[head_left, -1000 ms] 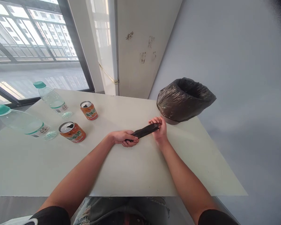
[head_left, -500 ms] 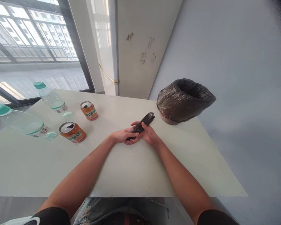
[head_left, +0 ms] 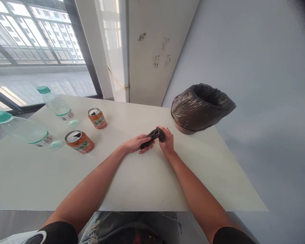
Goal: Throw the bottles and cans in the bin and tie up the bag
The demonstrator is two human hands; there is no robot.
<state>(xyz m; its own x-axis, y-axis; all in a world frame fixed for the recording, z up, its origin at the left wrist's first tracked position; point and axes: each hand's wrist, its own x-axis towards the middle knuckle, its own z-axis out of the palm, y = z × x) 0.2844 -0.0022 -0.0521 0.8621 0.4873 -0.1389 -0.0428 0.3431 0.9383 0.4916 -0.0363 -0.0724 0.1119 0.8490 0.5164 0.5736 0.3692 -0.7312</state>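
Observation:
A small black folded plastic bag is held between both hands just above the white table, near its middle. My left hand pinches the bag's lower left end. My right hand is closed round its upper right end, where the plastic is bunched up. Part of the bag is hidden under my fingers.
A bin lined with a black bag stands at the table's far right edge. On the left lie two clear bottles with green caps and stand two orange cans. A white fridge and a window are behind.
The bag was a long stretched strip one second ago. My right hand has moved in toward my left, and the strip is now folded shorter and bunched between both hands.

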